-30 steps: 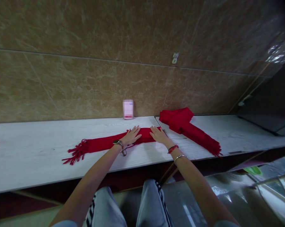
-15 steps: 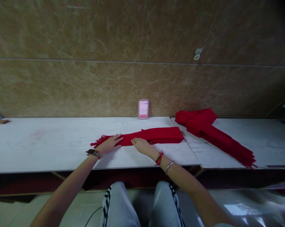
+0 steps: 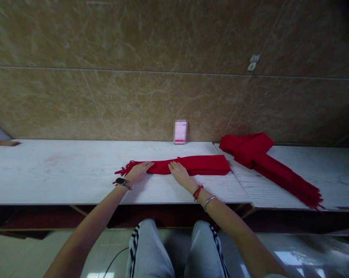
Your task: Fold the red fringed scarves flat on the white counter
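Observation:
A red fringed scarf [image 3: 206,165], folded into a long narrow strip, lies flat across the white table. Near its fringed left end my left hand [image 3: 138,172] has its fingers drawn together over the fabric, closed on the scarf. Around the strip's middle, my right hand [image 3: 178,172] rests with fingers stretched out and slightly apart on top of the cloth. The layers of the strip's right half lie beyond my right hand. My palms hide part of the near edge.
Another red scarf [image 3: 252,152] lies loosely crossed over itself on the right, its fringe near the front edge. A phone-like object with a blurred screen [image 3: 180,132] leans against the tiled wall [image 3: 133,100]. The white table [image 3: 61,181] has a seam right of the strip.
My left hand's spread fingers have drawn together on the scarf. My right hand still rests on the cloth, its fingers now a little more apart. The whole view has shifted slightly.

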The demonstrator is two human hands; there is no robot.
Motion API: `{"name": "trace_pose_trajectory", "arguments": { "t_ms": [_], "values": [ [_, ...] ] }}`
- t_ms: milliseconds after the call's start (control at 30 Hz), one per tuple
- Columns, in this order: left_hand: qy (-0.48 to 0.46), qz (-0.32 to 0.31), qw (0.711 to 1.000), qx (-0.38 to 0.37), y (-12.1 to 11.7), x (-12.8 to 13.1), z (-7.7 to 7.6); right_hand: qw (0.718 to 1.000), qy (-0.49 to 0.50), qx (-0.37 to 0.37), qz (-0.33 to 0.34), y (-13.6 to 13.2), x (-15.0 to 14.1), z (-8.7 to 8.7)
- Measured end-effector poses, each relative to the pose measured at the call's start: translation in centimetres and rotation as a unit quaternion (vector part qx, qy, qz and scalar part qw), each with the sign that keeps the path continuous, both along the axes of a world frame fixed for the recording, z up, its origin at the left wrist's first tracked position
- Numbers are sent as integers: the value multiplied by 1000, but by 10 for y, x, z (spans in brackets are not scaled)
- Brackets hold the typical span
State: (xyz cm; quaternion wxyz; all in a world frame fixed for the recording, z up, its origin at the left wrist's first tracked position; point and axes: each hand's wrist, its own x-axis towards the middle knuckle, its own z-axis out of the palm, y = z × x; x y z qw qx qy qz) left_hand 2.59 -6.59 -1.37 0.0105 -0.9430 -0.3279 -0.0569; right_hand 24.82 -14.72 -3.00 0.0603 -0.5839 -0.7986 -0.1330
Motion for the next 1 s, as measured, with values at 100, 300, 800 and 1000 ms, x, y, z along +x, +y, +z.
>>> {"name": "trace_pose_trajectory", "arguments": {
  "t_ms": [100, 300, 800, 1000],
  "values": [
    [-7, 18, 1000, 6, 1, 4, -8, 1000, -8, -5, 29, 2, -3, 0],
    [1, 45, 999, -10, -1, 5, -16, 995, -20, -30, 98, 0, -17, 3],
    [-53, -26, 998, -17, 33, -88, 24, 992, 97, 7, 78, 8, -33, 6],
    [55, -60, 996, -29, 40, -65, 23, 986, 87, -41, 136, 16, -36, -7]
  ]
}}
